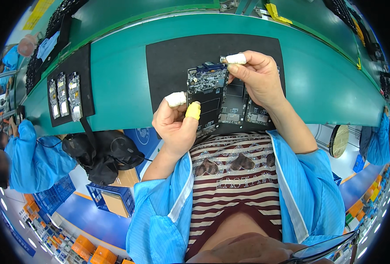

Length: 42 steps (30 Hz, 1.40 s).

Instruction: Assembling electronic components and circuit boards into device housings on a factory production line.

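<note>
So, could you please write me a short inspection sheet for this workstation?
Surface: green bench with a black rectangular mat.
Job's things: dark phone circuit assembly held over the mat; two similar assemblies beside it.
Clutter: three small boards on a narrow black mat at left.
Hands: left hand, white and yellow finger cots, grips the assembly's lower edge; right hand, white cot, grips its top.
Cables: nothing seen.
Surroundings: black bag, blue crates, neighbour in blue coat.

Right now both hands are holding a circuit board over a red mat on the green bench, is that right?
Not quite: the mat is black, not red. The head view shows the left hand and right hand holding the circuit board over it on the green bench.
</note>
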Tool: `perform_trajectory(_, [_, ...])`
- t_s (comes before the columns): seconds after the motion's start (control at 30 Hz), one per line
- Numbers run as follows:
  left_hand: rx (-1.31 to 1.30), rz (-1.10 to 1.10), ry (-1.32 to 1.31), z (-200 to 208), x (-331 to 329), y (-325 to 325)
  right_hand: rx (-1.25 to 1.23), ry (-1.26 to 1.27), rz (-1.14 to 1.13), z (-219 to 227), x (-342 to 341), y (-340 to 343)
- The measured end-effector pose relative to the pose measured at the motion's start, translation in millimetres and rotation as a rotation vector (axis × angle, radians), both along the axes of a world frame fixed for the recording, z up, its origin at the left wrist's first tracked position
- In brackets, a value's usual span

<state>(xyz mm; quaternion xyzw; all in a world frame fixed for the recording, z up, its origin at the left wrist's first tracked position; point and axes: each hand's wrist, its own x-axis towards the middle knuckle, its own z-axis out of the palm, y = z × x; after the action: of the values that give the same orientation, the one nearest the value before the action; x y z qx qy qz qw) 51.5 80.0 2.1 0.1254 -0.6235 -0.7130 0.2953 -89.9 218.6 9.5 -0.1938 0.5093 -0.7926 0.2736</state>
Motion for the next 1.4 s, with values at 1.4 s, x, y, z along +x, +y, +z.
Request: perform_trajectory(1.4, [0.019, -0.023, -0.009, -1, 0, -2, 0.106, 0.012, 0.025, 10, -3, 4])
